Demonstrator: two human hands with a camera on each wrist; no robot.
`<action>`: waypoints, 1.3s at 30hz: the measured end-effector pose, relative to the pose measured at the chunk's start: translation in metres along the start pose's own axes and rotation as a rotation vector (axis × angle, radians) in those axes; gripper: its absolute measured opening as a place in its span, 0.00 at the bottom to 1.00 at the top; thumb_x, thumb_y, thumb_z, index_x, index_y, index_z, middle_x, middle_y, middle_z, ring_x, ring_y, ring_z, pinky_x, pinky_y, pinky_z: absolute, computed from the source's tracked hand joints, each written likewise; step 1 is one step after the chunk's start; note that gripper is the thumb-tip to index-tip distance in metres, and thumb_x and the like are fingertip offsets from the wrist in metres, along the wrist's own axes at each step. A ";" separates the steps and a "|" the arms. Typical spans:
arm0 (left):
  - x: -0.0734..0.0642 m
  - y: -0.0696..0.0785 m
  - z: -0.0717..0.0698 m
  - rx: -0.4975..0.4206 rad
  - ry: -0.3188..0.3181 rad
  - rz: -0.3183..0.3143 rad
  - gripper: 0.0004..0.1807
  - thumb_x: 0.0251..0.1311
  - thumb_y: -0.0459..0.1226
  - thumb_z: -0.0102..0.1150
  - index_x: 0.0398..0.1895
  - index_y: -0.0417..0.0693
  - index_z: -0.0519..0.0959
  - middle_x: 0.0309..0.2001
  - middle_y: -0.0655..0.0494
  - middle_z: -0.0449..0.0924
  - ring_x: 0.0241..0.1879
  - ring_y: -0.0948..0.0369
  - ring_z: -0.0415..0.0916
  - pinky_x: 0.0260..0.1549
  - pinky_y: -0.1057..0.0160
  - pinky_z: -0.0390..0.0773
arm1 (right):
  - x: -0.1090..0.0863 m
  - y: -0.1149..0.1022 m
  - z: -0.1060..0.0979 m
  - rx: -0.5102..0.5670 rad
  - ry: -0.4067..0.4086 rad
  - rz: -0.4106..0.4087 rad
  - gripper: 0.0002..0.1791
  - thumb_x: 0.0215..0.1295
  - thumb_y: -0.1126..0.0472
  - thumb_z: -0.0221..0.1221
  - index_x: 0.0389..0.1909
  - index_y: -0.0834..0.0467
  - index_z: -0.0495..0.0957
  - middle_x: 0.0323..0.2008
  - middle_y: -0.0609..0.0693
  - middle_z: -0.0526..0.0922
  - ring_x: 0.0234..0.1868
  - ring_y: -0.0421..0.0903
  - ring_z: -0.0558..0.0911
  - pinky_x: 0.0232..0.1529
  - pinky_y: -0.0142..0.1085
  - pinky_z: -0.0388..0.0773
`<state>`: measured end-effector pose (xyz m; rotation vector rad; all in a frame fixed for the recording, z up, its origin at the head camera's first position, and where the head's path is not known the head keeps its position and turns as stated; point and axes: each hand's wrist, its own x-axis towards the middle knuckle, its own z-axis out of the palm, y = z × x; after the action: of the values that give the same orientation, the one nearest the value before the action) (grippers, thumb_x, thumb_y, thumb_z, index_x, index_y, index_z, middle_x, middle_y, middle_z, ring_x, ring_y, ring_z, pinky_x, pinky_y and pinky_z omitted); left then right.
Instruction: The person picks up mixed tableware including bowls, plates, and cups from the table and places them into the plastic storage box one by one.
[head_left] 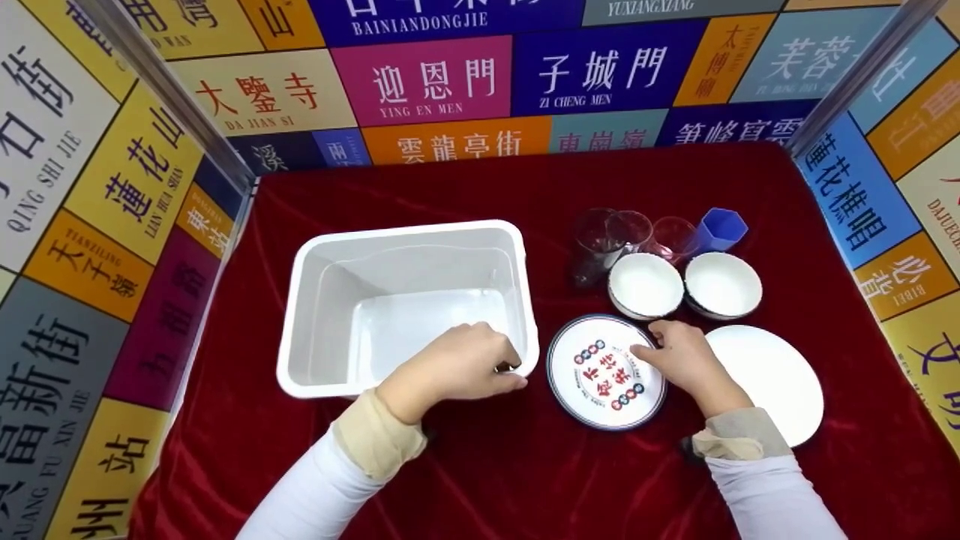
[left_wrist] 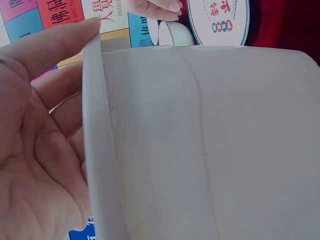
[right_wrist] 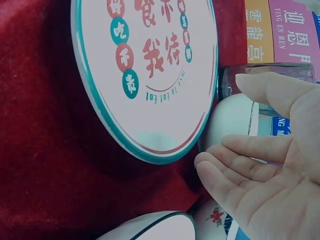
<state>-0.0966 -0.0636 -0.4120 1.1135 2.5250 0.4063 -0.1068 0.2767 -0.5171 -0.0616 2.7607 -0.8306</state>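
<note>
One printed plate (head_left: 607, 375) lies on the red cloth (head_left: 495, 480), right of the white tub (head_left: 322, 315) whose rim the left hand (head_left: 465, 364) pinches; the right hand (head_left: 686, 360), fingers loosely extended, holds nothing at the plate's edge. The plate looks stiff, slick and probably breakable, best taken thumb above, fingers beneath the rim.

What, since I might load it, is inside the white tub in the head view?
Inside the tub, only bare walls and bottom show; the left hand covers part of the near side, which cannot be seen.
</note>
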 end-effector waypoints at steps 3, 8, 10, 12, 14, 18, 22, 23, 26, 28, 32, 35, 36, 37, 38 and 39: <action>0.000 0.000 -0.001 0.001 0.004 0.004 0.25 0.65 0.49 0.63 0.13 0.53 0.67 0.13 0.65 0.55 0.19 0.65 0.56 0.21 0.64 0.61 | 0.001 0.002 0.000 0.010 -0.005 0.019 0.29 0.66 0.55 0.64 0.55 0.76 0.75 0.50 0.74 0.80 0.54 0.68 0.79 0.57 0.61 0.75; 0.000 0.001 0.000 -0.003 0.004 0.001 0.27 0.65 0.48 0.63 0.11 0.56 0.64 0.13 0.66 0.55 0.19 0.65 0.56 0.21 0.64 0.61 | 0.003 0.006 0.003 0.025 -0.010 0.033 0.27 0.67 0.56 0.63 0.55 0.75 0.76 0.49 0.73 0.80 0.52 0.66 0.79 0.55 0.60 0.76; 0.000 0.000 0.001 -0.002 0.000 -0.001 0.26 0.65 0.48 0.63 0.11 0.56 0.64 0.13 0.66 0.56 0.19 0.65 0.56 0.21 0.64 0.61 | 0.004 0.007 0.004 0.030 -0.019 0.041 0.28 0.67 0.56 0.63 0.56 0.76 0.75 0.51 0.74 0.80 0.54 0.67 0.79 0.56 0.60 0.76; -0.001 0.000 0.001 -0.001 -0.004 -0.004 0.26 0.65 0.49 0.63 0.12 0.55 0.65 0.13 0.66 0.56 0.19 0.65 0.56 0.21 0.64 0.61 | 0.005 0.008 0.006 0.040 -0.035 0.055 0.31 0.67 0.55 0.63 0.59 0.77 0.73 0.53 0.75 0.79 0.56 0.69 0.78 0.58 0.60 0.75; -0.001 0.000 0.001 -0.004 -0.002 -0.004 0.26 0.65 0.49 0.63 0.12 0.54 0.65 0.13 0.65 0.56 0.19 0.65 0.56 0.21 0.64 0.61 | 0.007 0.009 0.006 0.049 -0.055 0.072 0.33 0.68 0.54 0.62 0.61 0.78 0.71 0.55 0.76 0.78 0.58 0.70 0.77 0.59 0.60 0.75; 0.000 0.001 0.001 -0.001 0.011 -0.004 0.28 0.65 0.49 0.63 0.11 0.55 0.62 0.13 0.65 0.55 0.19 0.65 0.56 0.21 0.63 0.61 | 0.012 0.012 0.005 0.063 -0.072 0.092 0.34 0.68 0.54 0.61 0.62 0.79 0.70 0.56 0.76 0.78 0.59 0.70 0.78 0.60 0.59 0.76; -0.001 0.002 0.001 0.001 0.015 -0.011 0.28 0.65 0.49 0.63 0.11 0.56 0.61 0.13 0.65 0.55 0.19 0.64 0.56 0.21 0.63 0.62 | 0.017 0.013 0.005 0.075 -0.071 0.104 0.33 0.68 0.53 0.61 0.61 0.78 0.71 0.55 0.75 0.79 0.59 0.69 0.78 0.60 0.58 0.76; -0.001 0.002 0.001 0.000 0.015 -0.014 0.28 0.65 0.49 0.63 0.11 0.56 0.61 0.13 0.65 0.55 0.19 0.64 0.56 0.21 0.63 0.62 | 0.018 0.014 0.006 0.081 -0.074 0.110 0.33 0.68 0.53 0.61 0.60 0.78 0.72 0.55 0.75 0.79 0.59 0.69 0.78 0.60 0.58 0.76; -0.001 0.001 0.002 -0.005 0.016 -0.020 0.27 0.65 0.49 0.63 0.12 0.56 0.62 0.13 0.65 0.54 0.19 0.64 0.56 0.21 0.64 0.61 | 0.020 0.015 0.007 0.099 -0.080 0.136 0.32 0.68 0.52 0.60 0.59 0.77 0.73 0.54 0.74 0.80 0.57 0.68 0.79 0.60 0.57 0.76; -0.002 0.001 0.003 -0.008 0.021 -0.023 0.27 0.65 0.49 0.63 0.12 0.55 0.62 0.13 0.65 0.54 0.19 0.65 0.55 0.21 0.64 0.61 | 0.021 0.015 0.008 0.113 -0.081 0.153 0.32 0.68 0.51 0.61 0.58 0.77 0.74 0.54 0.73 0.81 0.56 0.67 0.80 0.59 0.56 0.77; -0.002 0.000 0.004 -0.013 0.024 -0.027 0.27 0.65 0.49 0.63 0.12 0.55 0.62 0.13 0.65 0.53 0.20 0.65 0.55 0.21 0.64 0.61 | 0.024 0.015 0.009 0.150 -0.075 0.175 0.30 0.68 0.52 0.61 0.54 0.77 0.77 0.51 0.72 0.82 0.51 0.63 0.82 0.55 0.52 0.79; -0.002 0.001 0.004 -0.015 0.022 -0.031 0.28 0.65 0.49 0.63 0.12 0.55 0.61 0.13 0.65 0.54 0.20 0.65 0.55 0.21 0.64 0.61 | 0.026 0.017 0.010 0.183 -0.078 0.190 0.27 0.68 0.52 0.60 0.50 0.75 0.79 0.47 0.69 0.83 0.45 0.57 0.82 0.47 0.42 0.80; -0.002 0.001 0.004 -0.016 0.022 -0.032 0.28 0.65 0.49 0.64 0.12 0.55 0.61 0.12 0.65 0.54 0.20 0.65 0.55 0.21 0.64 0.61 | 0.026 0.017 0.010 0.193 -0.080 0.193 0.26 0.68 0.52 0.60 0.48 0.75 0.80 0.45 0.67 0.84 0.43 0.54 0.82 0.44 0.39 0.80; -0.002 0.001 0.004 -0.016 0.022 -0.034 0.28 0.64 0.49 0.64 0.12 0.55 0.61 0.12 0.66 0.54 0.19 0.65 0.55 0.21 0.64 0.61 | 0.027 0.018 0.011 0.206 -0.082 0.196 0.25 0.68 0.53 0.60 0.47 0.74 0.80 0.43 0.66 0.84 0.41 0.52 0.82 0.41 0.36 0.79; -0.002 0.001 0.004 -0.015 0.023 -0.035 0.28 0.64 0.49 0.64 0.11 0.56 0.60 0.12 0.66 0.54 0.19 0.65 0.55 0.21 0.64 0.61 | 0.027 0.018 0.011 0.218 -0.085 0.196 0.24 0.69 0.53 0.60 0.46 0.74 0.81 0.41 0.64 0.84 0.39 0.50 0.81 0.39 0.34 0.78; -0.002 0.001 0.004 -0.015 0.024 -0.035 0.28 0.64 0.49 0.64 0.11 0.56 0.60 0.12 0.66 0.53 0.19 0.65 0.55 0.21 0.64 0.61 | 0.027 0.018 0.011 0.230 -0.088 0.197 0.24 0.69 0.53 0.60 0.46 0.74 0.81 0.40 0.63 0.84 0.38 0.48 0.81 0.37 0.32 0.76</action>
<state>-0.0929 -0.0643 -0.4151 1.0632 2.5542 0.4307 -0.1297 0.2830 -0.5425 0.2087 2.5212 -1.0554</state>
